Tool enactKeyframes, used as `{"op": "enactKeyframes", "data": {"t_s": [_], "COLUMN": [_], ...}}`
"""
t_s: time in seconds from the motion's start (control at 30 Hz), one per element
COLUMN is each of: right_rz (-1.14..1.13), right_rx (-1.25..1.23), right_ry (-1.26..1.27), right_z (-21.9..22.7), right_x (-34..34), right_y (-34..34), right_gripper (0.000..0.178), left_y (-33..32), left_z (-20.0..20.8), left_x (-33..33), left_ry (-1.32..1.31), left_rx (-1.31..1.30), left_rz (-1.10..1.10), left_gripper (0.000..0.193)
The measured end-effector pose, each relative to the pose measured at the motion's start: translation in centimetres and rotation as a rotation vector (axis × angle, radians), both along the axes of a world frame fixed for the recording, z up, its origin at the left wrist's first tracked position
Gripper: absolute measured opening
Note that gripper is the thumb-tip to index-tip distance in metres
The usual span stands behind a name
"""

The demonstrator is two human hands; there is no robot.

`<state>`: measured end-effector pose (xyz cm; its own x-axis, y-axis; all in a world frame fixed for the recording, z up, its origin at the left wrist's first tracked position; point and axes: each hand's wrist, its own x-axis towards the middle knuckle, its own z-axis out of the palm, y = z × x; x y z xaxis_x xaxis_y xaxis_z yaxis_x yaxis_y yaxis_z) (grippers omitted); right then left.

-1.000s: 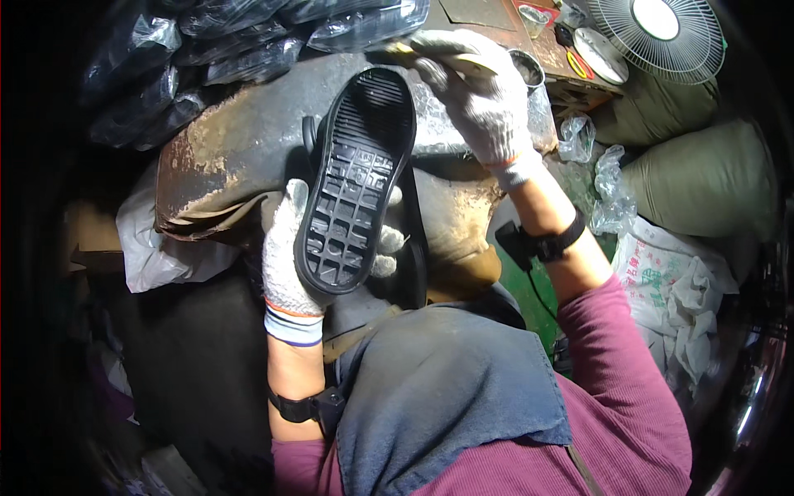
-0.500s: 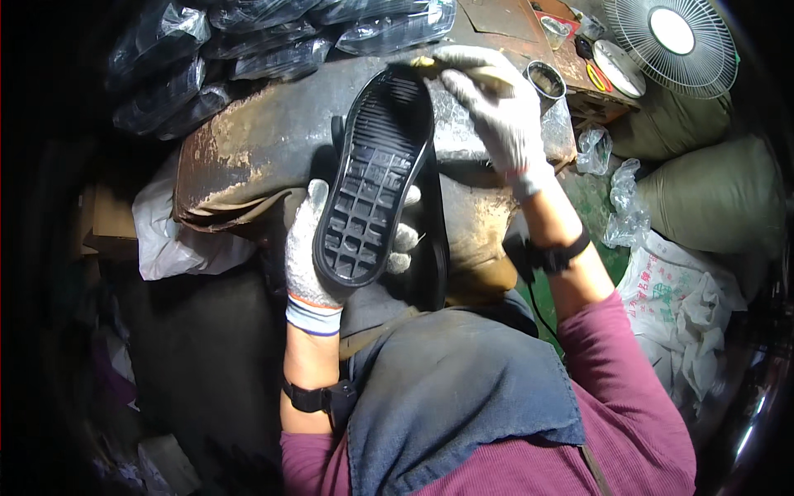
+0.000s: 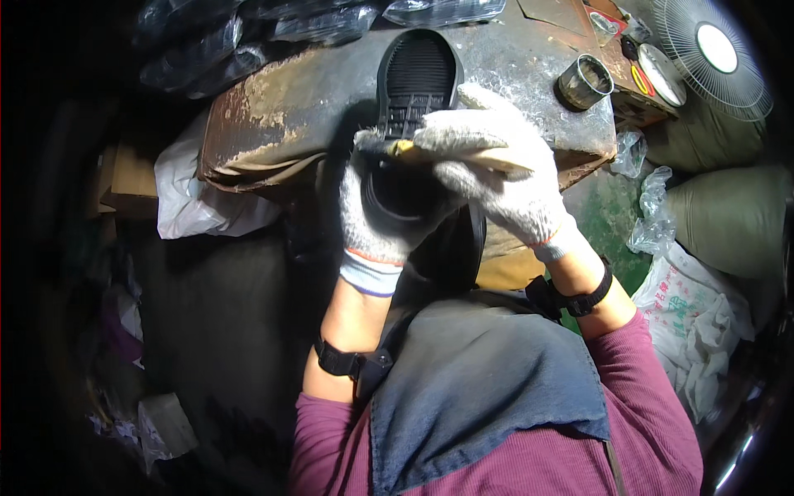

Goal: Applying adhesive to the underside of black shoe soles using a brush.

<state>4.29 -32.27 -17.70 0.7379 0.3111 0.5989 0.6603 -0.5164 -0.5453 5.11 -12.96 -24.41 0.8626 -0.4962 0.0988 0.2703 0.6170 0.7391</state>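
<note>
My left hand (image 3: 370,202), in a white knit glove, grips a black rubber shoe sole (image 3: 420,70) by its near end. The sole's ribbed, gridded side faces up, and its far end reaches over the worn bench. In my gloved right hand (image 3: 504,157) is a brush (image 3: 475,157) with a pale wooden handle, a yellow band and dark bristles. Its bristle end lies over the near half of the sole; whether it touches is hard to tell. Beneath my hands, a second black sole (image 3: 470,244) shows in part.
A stained tin (image 3: 584,83) stands on the bench (image 3: 513,62), right of the sole. Plastic-wrapped black bundles (image 3: 322,25) line its far edge. Farther right are a fan (image 3: 715,50), yellow-and-red-handled scissors (image 3: 641,78) and stuffed sacks (image 3: 728,207). A white bag (image 3: 190,194) hangs at left.
The brush has come from beyond the sole's far end to over its near half. My left hand and the sole have moved farther over the bench. The whole view has shifted.
</note>
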Motion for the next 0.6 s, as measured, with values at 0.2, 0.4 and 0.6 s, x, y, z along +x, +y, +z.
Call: {"op": "enactKeyframes", "data": {"t_s": [0.2,0.4,0.6], "right_rz": [0.117,0.245,0.013], "right_rx": [-0.035,0.011,0.672], "right_ry": [-0.097,0.102,0.734], "right_z": [1.0,0.1,1.3], "right_x": [-2.0,-3.1,-3.7], "right_y": [0.6,-2.1,1.0], "right_gripper": [0.028,0.023,0.024], "left_y": [-0.2,3.5,5.5], "left_z": [-0.4,2.2,3.9], "left_x": [1.2,3.5,3.3], "left_ry": [0.147,0.161,0.016], "left_rx": [-0.464,-0.45,-0.117], "left_rz": [-0.108,-0.22,0.04], "left_gripper": [0.066,0.098,0.074]}}
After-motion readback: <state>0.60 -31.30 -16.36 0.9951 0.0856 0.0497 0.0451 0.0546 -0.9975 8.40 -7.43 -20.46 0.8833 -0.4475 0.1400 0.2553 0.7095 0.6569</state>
